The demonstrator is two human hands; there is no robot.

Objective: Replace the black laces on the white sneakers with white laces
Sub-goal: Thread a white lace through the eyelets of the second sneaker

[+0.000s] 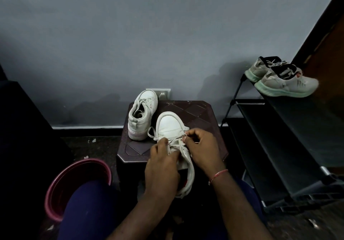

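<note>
Nearest, the person's knees in dark blue trousers frame the work, with a round maroon plastic basin [87,162] on the floor to the left. Just beyond, the left hand [163,165] lies over the tongue of the white leather sneaker [170,122], whose heel overhangs the near edge of the dark brown plastic table [197,113]; its grip pinches one run of the flat white fabric lace [172,140]. The right hand [202,150] has its grip closed on the other run at the right eyelet row (the lace tip is hidden under the fingers). No black lace shows on this shoe, and only the lowest eyelets look threaded. As I judge the risks, a hard tug could tip the overhanging shoe toward the lap, uneven pulling may leave one end short, and a flat lace twists easily in an eyelet. Further back stands the second white leather sneaker [142,113], already laced white; to the right, grey mesh trainers [286,83] sit on a black metal shoe rack [279,146]
</note>
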